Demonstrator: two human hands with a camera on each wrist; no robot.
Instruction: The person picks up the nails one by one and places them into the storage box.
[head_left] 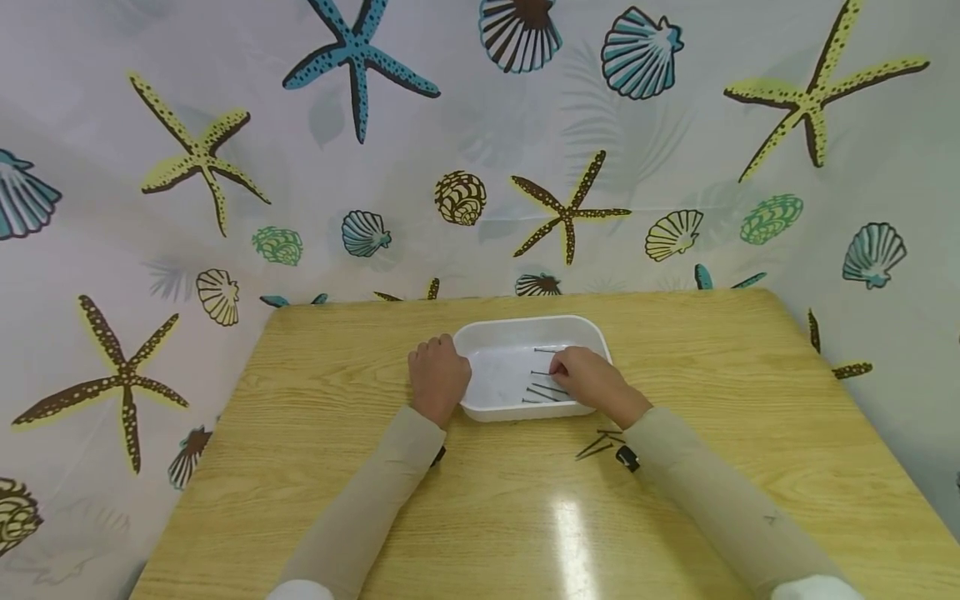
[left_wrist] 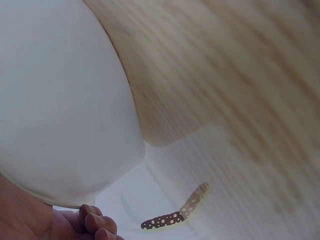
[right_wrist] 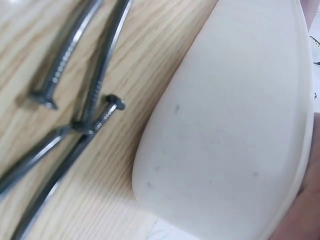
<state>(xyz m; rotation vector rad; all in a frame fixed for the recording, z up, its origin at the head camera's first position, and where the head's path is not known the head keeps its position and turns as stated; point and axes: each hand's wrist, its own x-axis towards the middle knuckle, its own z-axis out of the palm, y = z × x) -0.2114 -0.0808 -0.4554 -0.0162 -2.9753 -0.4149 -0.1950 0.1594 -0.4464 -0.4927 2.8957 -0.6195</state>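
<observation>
A white plastic tray (head_left: 491, 367) stands on the wooden table, and several long dark nails (head_left: 551, 388) lie side by side in its right half. My left hand (head_left: 438, 375) grips the tray's left end; in the left wrist view its fingers (left_wrist: 95, 220) curl at the rim. Reaching over the tray's right end, my right hand (head_left: 596, 382) pinches a nail (head_left: 539, 373) whose head points left. Its other end is hidden by the fingers. The right wrist view has the tray's outer wall (right_wrist: 225, 125) blocking most of that hand.
In front of the tray's right corner, several loose nails (head_left: 595, 451) lie crossed on the table (head_left: 337, 367). A black wrist camera (head_left: 627, 457) sits by the right sleeve. Behind the table hangs a cloth (head_left: 420, 133) printed with shells and starfish.
</observation>
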